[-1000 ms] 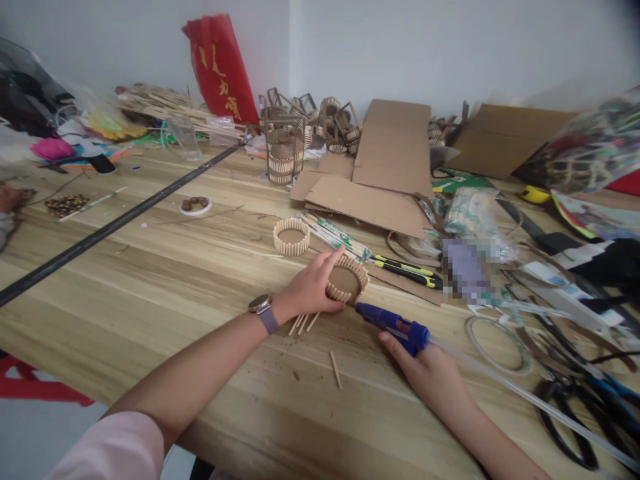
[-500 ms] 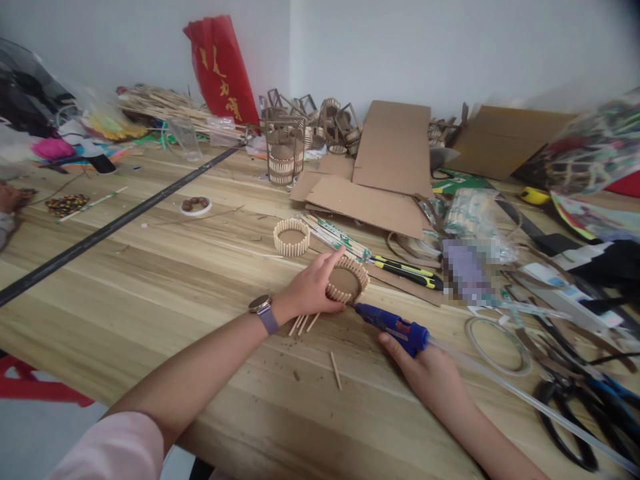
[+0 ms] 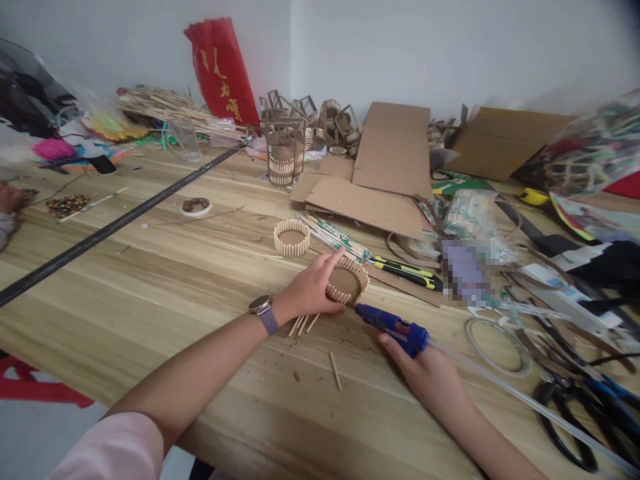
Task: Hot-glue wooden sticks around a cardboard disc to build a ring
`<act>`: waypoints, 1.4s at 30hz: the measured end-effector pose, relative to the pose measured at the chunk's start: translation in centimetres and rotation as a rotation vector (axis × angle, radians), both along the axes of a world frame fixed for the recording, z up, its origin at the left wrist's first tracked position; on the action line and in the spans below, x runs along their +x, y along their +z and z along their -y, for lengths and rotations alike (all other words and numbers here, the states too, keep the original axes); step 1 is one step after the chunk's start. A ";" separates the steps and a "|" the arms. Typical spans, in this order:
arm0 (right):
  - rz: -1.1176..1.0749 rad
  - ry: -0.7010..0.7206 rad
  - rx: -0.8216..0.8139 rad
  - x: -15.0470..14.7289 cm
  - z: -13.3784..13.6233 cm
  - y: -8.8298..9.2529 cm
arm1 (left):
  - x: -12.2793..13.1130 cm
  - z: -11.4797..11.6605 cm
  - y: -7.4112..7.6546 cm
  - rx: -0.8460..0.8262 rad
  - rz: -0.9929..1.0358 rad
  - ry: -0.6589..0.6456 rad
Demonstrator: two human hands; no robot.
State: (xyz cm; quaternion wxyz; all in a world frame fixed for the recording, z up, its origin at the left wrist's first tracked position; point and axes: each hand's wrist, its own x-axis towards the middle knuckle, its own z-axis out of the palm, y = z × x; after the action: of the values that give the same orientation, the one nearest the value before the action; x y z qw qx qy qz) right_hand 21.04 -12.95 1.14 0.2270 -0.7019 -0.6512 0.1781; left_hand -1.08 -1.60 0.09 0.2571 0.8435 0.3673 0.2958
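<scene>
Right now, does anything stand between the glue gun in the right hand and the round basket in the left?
Nothing visible: the glue gun in the right hand has its nozzle close to the near side of the basket, which the left hand holds. Whether nozzle and basket touch is unclear.

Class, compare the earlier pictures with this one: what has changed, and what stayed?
Nothing visibly moved; nothing was grasped or released. The left hand still holds the round stick basket; the right hand still grips the blue glue gun. The loose sticks lie unmoved.
</scene>
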 end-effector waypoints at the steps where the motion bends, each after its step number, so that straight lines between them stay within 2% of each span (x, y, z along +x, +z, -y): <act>1: -0.005 0.001 -0.001 0.0 0.0 0.0 | 0.0 0.0 0.0 -0.002 0.000 -0.001; 18: 0.061 0.004 0.016 -0.2 0.1 0.4 | 0.0 0.0 -0.1 0.012 -0.006 0.008; 28: -0.002 -0.007 0.020 -0.4 -0.1 0.5 | 0.0 -0.1 -0.4 0.010 0.011 -0.010; 33: -0.174 0.009 -0.108 1.1 -0.1 1.5 | -0.1 -0.1 -0.2 0.007 0.015 -0.014; 38: -0.549 0.003 -0.418 3.7 0.4 2.2 | 0.0 -0.1 -0.3 0.016 0.023 -0.005; 40: -0.566 0.003 -0.539 4.8 0.4 2.4 | 0.0 -0.2 -0.4 0.020 0.023 -0.004; 42: -0.537 0.065 -0.626 5.8 0.1 2.7 | 0.0 -0.2 -0.4 0.021 0.021 -0.011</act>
State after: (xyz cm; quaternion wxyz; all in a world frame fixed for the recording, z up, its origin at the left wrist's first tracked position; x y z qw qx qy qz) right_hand 26.80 -13.08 3.80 0.1587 -0.6447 -0.5052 0.5514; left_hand -1.09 -1.39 -0.36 0.2538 0.8449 0.3570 0.3071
